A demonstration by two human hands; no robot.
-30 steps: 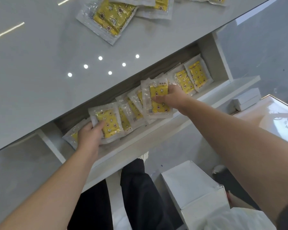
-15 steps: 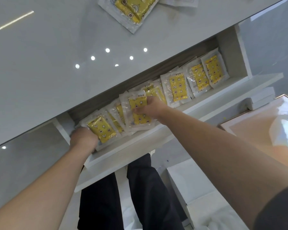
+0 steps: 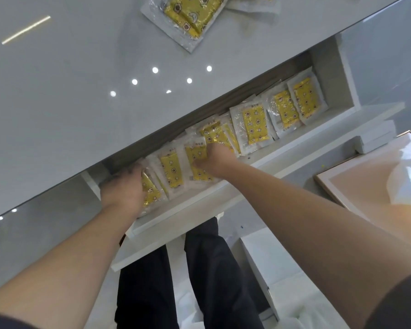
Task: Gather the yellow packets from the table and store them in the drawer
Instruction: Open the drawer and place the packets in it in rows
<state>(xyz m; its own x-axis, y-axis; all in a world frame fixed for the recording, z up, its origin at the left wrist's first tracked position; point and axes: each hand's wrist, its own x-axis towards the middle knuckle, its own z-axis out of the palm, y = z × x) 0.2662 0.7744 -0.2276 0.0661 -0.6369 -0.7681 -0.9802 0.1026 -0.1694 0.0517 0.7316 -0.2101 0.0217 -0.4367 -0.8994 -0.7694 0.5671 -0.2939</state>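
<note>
The white drawer (image 3: 294, 144) stands open under the table edge, and a row of yellow packets (image 3: 254, 125) in clear wrap leans inside it. My right hand (image 3: 215, 160) pinches one yellow packet (image 3: 195, 154) in the middle of the row, thumb on its face. My left hand (image 3: 122, 189) lies against the leftmost packets (image 3: 152, 195) at the drawer's left end; its fingertips are blurred under the tabletop. More yellow packets (image 3: 190, 17) lie on the glossy grey table (image 3: 69, 103) at the top of the view.
A white box (image 3: 261, 257) stands on the floor at my right, beside my dark trouser legs (image 3: 214, 281). A framed panel (image 3: 370, 181) lies at the right, with a small white box (image 3: 375, 138) behind it. The drawer's right wall (image 3: 328, 74) rises at the far end.
Both hands have slid left along the drawer. My right hand carried its packet from the row's middle-right toward the left, and my left hand moved to the drawer's left end.
</note>
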